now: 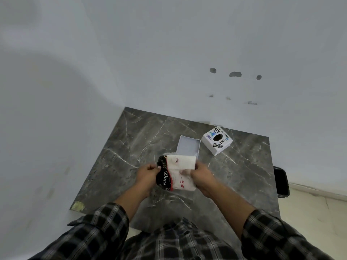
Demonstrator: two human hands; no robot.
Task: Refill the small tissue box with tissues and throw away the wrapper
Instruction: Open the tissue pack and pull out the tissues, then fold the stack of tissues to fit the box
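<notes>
A pack of white tissues (185,162) sits half inside a plastic wrapper (163,177) that is black with "Dove" lettering at its left end and clear with red marks over the stack. My left hand (148,175) grips the black end of the wrapper. My right hand (201,174) holds the tissue stack from the right, thumb on top. Both are above the table's middle. Just behind them lies the open white box base (188,145), with nothing inside. Its white lid (216,140), with stickers and an oval hole, rests to the right.
The dark marble table (131,147) stands in a corner of white walls. A black object (281,182) sits off the table's right edge on the pale floor. A yellowish patch (78,205) marks the table's near left corner.
</notes>
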